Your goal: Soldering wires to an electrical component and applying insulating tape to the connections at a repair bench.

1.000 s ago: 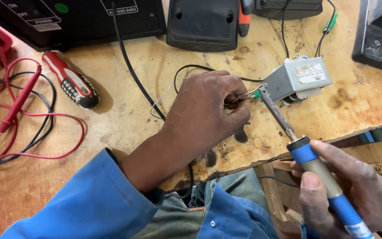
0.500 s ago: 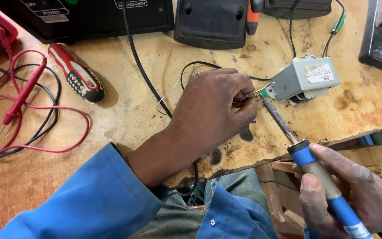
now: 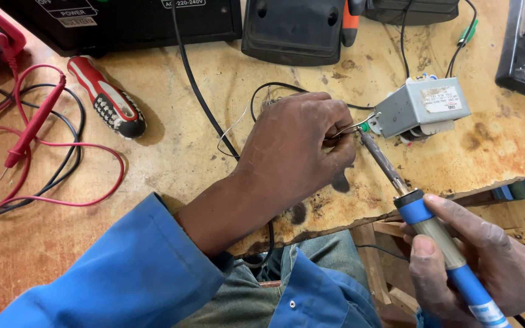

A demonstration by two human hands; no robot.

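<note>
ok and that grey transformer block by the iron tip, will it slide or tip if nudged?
The transformer looks like a squat metal block lying flat on the wooden bench, so it is probably heavy for its size and unlikely to tip. A nudge from the soldering iron may shift it slightly, since nothing visibly clamps it.

The soldering iron (image 3: pixel 439 240) at near right is blue and tan; the transformer (image 3: pixel 423 110) grey; the screwdriver (image 3: pixel 106 104) at far left red, black and white; the tabletop (image 3: pixel 171 164) stained tan.

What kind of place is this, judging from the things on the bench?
Probably an electronics repair workshop: a worn wooden bench, a soldering iron in the right hand, a small transformer, and red test leads.
</note>
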